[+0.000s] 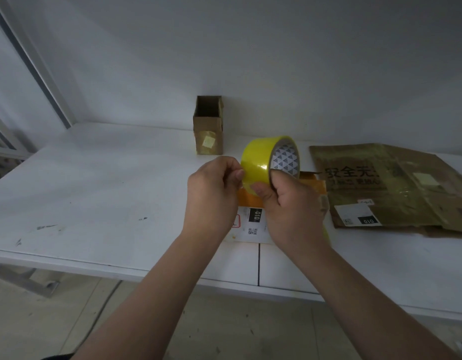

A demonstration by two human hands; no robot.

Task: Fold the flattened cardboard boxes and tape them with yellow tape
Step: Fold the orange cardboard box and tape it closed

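Observation:
A roll of yellow tape (261, 159) is held up above the white table (107, 193). My right hand (292, 206) grips the roll, with a finger hooked inside its core and the thumb on the outer face. My left hand (213, 193) pinches at the roll's left side, where the tape end lies. Beneath both hands sits a small orange-brown cardboard box (309, 181) with a white label (253, 227), mostly hidden. A stack of flattened cardboard boxes (396, 188) lies to the right.
A small cardboard box (208, 126) stands upright with its top open at the back by the white wall. The table's front edge runs below my forearms, with the floor (68, 320) beneath it. A metal frame post (35, 63) slants at the left.

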